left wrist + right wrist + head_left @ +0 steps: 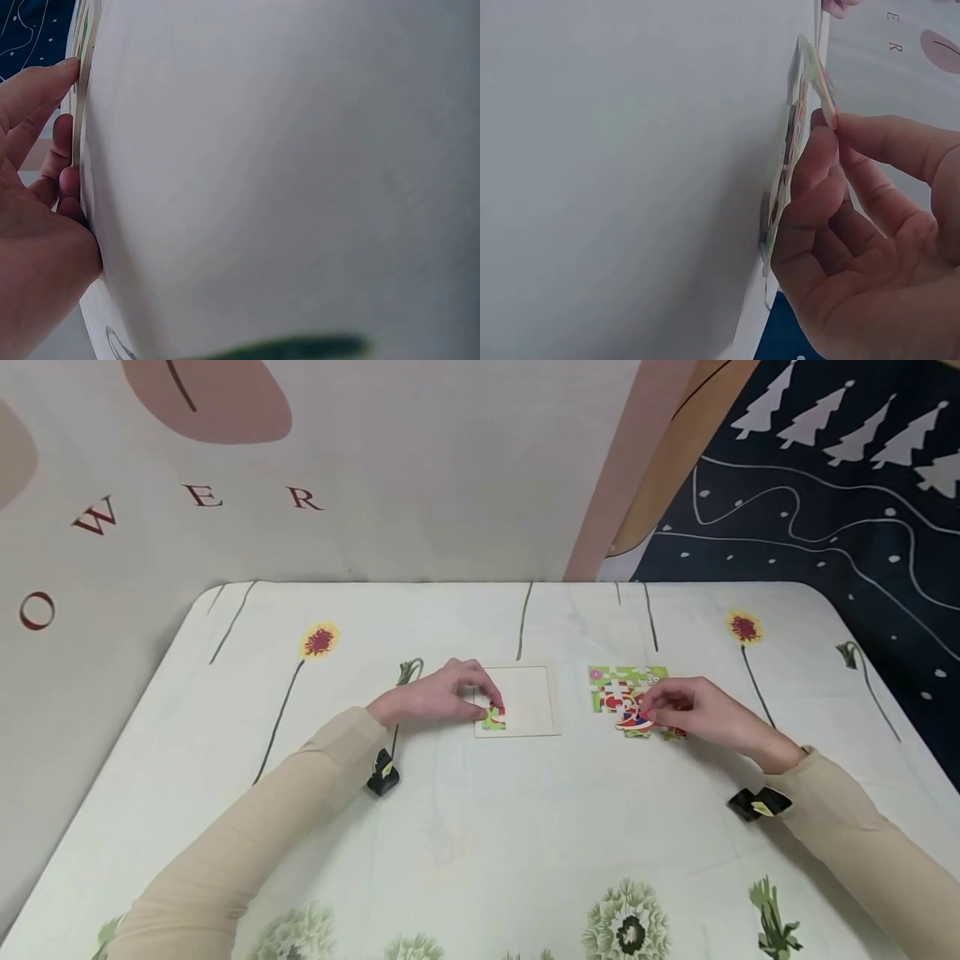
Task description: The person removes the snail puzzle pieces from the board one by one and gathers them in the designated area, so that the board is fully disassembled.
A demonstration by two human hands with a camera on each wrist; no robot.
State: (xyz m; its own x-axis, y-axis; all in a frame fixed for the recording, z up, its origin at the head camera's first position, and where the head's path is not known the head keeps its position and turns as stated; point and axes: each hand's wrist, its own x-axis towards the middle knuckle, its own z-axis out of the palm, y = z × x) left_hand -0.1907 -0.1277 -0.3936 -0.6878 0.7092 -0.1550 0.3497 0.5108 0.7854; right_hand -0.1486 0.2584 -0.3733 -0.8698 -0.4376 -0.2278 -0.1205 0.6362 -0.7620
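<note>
In the head view, my left hand [452, 691] rests at the left side of a pale wooden puzzle board [528, 703]. Its thumb and index fingertips touch a green, red and white puzzle piece [492, 722], which lies in the board's lower left corner. The left wrist view shows the thumb at the board's edge [82, 112], other fingers loosely bent below it. Over to the right, my right hand [697, 712] pinches a colourful puzzle piece [823, 90] between thumb and fingertips, tilted up from the table. Just beside and below that hand lie several puzzle pieces [611, 693], bunched together.
A white cloth [450, 827] printed with flowers and stems covers the table. Behind it hangs a pale curtain [450, 468] with letters, and a dark blue one [810, 502] with trees is at the right. Black wrist cameras [383, 774] sit low beneath both sleeves.
</note>
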